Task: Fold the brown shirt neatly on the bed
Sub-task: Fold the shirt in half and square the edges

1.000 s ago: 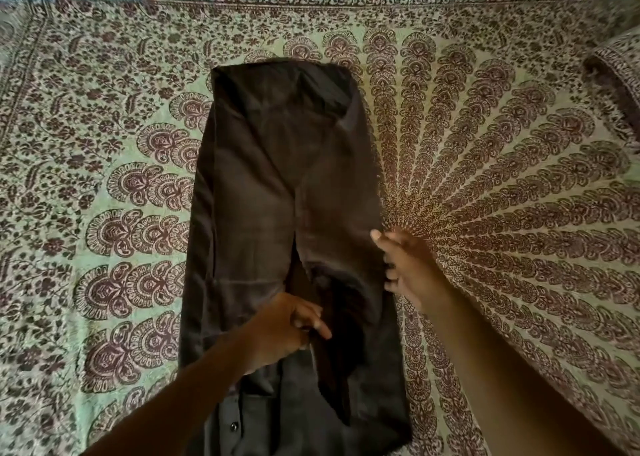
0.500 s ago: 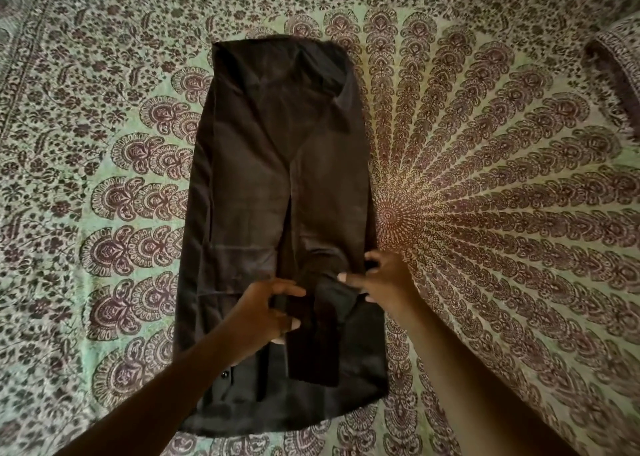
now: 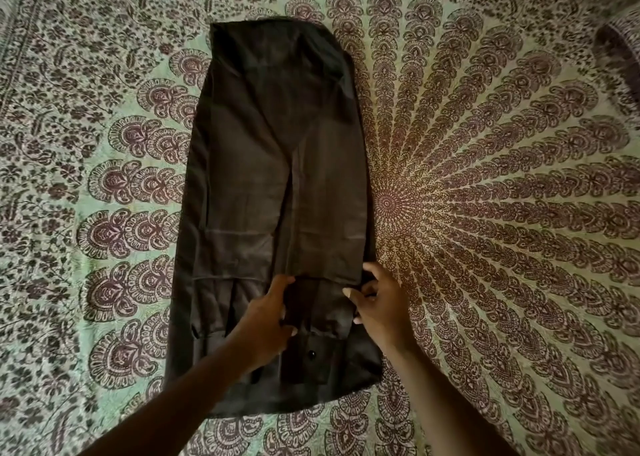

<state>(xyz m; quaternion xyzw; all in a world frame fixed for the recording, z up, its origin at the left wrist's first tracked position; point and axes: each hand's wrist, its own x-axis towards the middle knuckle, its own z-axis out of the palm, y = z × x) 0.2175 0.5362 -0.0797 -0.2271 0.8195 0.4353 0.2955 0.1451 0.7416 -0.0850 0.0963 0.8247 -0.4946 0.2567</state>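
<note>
Two hands are on the brown shirt (image 3: 277, 192), and I see them from above through the head camera. The shirt lies flat on the bed (image 3: 502, 213), a bit left of the middle of my view. It is a long, narrow shape, because both of its sides are folded in over the middle. The two folded sides meet in a line that runs down the middle. The far end of the shirt is at the top of my view and the near end is close to me.

My left hand (image 3: 268, 312) is on the near part of the shirt, close to the middle line. Its fingers (image 3: 282, 282) are bent and the thumb is tucked in, so it pinches a dark strip of cloth (image 3: 304, 303). My right hand (image 3: 379, 305) is at the right edge of the shirt, level with the left hand. Its fingers (image 3: 369, 270) are curled over that edge and the thumb points in, so it holds the cloth there. The strip of cloth lies between the two hands.

A small dark button (image 3: 312, 354) shows just below the hands, on the near part of the shirt.

The bed has a sheet with green and dark red swirls and flower shapes. A big round fan pattern spreads out to the right of the shirt. A rolled bit of the same kind of cloth (image 3: 620, 53) sits at the far right edge.
</note>
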